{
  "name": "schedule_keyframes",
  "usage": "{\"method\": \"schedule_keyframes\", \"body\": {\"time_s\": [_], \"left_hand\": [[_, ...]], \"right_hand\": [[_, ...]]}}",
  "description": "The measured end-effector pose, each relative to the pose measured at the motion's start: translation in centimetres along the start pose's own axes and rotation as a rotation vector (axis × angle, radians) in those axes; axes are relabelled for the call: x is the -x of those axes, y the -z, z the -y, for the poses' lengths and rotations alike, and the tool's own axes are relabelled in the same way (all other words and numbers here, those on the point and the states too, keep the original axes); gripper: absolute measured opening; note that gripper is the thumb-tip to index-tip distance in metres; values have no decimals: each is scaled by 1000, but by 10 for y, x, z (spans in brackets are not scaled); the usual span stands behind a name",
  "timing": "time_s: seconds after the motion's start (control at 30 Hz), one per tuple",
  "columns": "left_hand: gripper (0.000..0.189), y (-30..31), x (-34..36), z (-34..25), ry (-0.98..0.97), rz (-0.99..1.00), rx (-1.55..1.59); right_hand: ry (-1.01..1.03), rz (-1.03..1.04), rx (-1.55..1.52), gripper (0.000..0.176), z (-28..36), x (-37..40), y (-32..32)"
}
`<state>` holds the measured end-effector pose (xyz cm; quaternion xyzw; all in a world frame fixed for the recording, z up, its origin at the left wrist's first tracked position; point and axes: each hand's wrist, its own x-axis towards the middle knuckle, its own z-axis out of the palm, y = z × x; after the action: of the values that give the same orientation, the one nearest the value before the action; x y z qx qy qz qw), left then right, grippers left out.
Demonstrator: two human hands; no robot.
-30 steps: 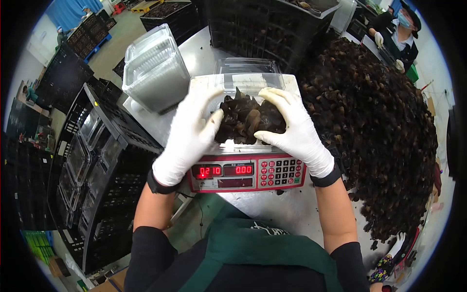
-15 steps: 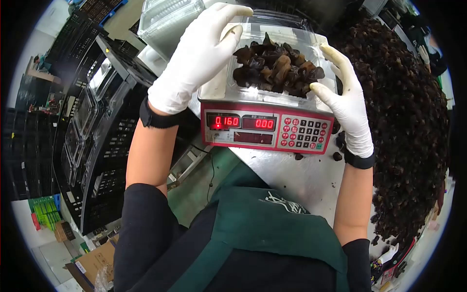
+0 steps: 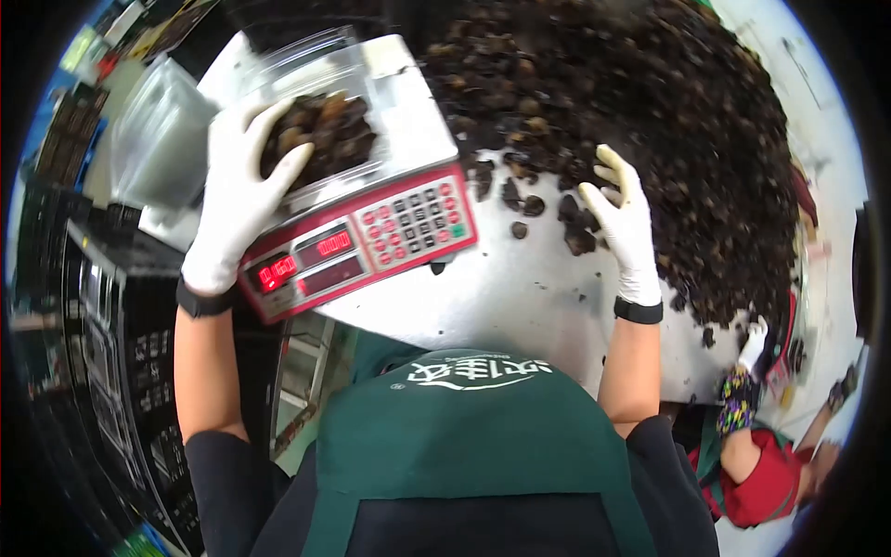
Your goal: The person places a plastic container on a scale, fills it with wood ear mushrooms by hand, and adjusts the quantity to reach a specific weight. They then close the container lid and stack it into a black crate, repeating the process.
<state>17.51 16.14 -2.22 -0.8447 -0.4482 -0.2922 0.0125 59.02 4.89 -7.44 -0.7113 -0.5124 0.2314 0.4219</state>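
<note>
A red and silver scale [image 3: 371, 237] stands at the upper left with its red digits lit. On its plate sits a clear plastic tray [image 3: 367, 172] filled with dark brown wood-ear fungus [image 3: 339, 139]. My left hand [image 3: 243, 181], in a white glove, is at the tray's left side, fingers spread over the edge of the fungus; whether it grips anything does not show. My right hand [image 3: 624, 215], also gloved, hovers with fingers apart and curved beside the large fungus pile [image 3: 631, 102], holding nothing. Loose pieces [image 3: 577, 232] lie just to its left.
Stacked clear trays [image 3: 162, 139] stand left of the scale. Black crates [image 3: 121, 353] fill the left side. The metal table [image 3: 483, 292] extends below the pile. At the lower right, a co-worker in red [image 3: 766, 478] reaches a gloved hand toward the pile's edge.
The view has turned toward the pile, so the scale appears further left and tilted. My right hand has left the tray and moved over to the pile. My left hand has lowered onto the tray's side.
</note>
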Motion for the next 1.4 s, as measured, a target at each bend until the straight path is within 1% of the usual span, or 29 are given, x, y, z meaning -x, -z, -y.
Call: {"method": "schedule_keyframes", "body": {"time_s": [0.03, 0.07, 0.13, 0.2, 0.27, 0.33, 0.43, 0.47, 0.5, 0.53, 0.57, 0.6, 0.63, 0.67, 0.77, 0.8, 0.83, 0.87, 0.9, 0.93, 0.97, 1.0, 1.07, 1.13, 1.17, 1.2, 1.27, 1.3, 1.4], "left_hand": [[47, -1, 0, -1, -9, 4, -8], [47, -2, -1, -3, -12, 8, -23], [47, -2, -3, -15, -16, 45, -8], [49, -4, -5, -19, -20, 81, -49], [51, -6, -6, -26, 30, 115, -7], [57, 0, -11, -42, 26, 111, -20], [63, -3, -9, -48, 54, -16, -10], [65, -1, -10, -49, 61, -49, -6], [65, 3, -11, -51, 76, -73, 19], [66, 7, -9, -53, 96, -82, 46], [67, 11, -8, -56, 113, -103, 37], [68, 15, -5, -59, 136, -115, 31], [67, 18, -4, -62, 101, -160, -18], [66, 21, -1, -66, 71, -200, -66], [62, 30, 15, -103, 32, -231, 75], [62, 33, 18, -116, -69, -223, 16], [63, 20, 25, -121, -134, -207, 130], [62, 14, 27, -132, -202, -161, 156], [31, 4, 25, -146, -224, -191, 271], [40, -12, 36, -150, -197, -30, 374], [43, -28, 40, -153, -194, 37, 409], [47, -38, 45, -158, -164, 83, 440], [49, -50, 50, -164, -124, 123, 511], [51, -62, 61, -166, -86, 175, 591], [52, -69, 68, -165, -67, 203, 629], [51, -76, 77, -163, -25, 205, 620], [50, -83, 83, -165, 12, 250, 585], [49, -82, 83, -167, 4, 231, 584], [48, -85, 83, -173, -4, 203, 620]], "right_hand": [[78, -12, 54, 61, -12, 2, 3], [95, -3, 23, 61, -11, 7, 2], [219, 47, 58, 61, -19, 8, -11], [504, 53, 315, 63, -15, 9, -33], [453, 182, 404, 63, -2, 11, -60], [556, 156, 538, 65, 0, 8, -84], [600, 73, 664, 54, -7, -1, -112], [529, 101, 592, 47, -19, -3, -121], [544, 75, 593, 43, -28, -4, -126], [489, 109, 527, 31, -23, -2, -121], [413, 162, 445, 28, -18, -1, -116], [429, 144, 386, 25, -21, 1, -112], [453, 119, 342, 24, -26, 0, -109], [497, 19, 211, 21, -37, -3, -114], [357, -72, 159, 20, -27, 0, -94], [322, -83, 120, 20, -27, 2, -88], [312, -82, 107, 22, -24, 3, -81], [280, -74, 53, 23, -16, 7, -74], [284, -62, 5, 23, -10, 11, -70], [291, -50, -41, 24, -3, 15, -66], [119, 77, -142, 27, 10, 22, -61], [-1, 182, -204, 29, 27, 32, -54], [-11, 423, -267, 33, 16, 41, -62], [-41, 524, -463, 36, 32, 63, -58], [-28, 575, -403, 34, 8, 66, -72], [-100, 596, -539, 34, -12, 71, -84], [-175, 616, -566, 35, -22, 76, -86], [-191, 634, -480, 37, -22, 77, -82], [-262, 717, -400, 40, -2, 82, -58]]}}
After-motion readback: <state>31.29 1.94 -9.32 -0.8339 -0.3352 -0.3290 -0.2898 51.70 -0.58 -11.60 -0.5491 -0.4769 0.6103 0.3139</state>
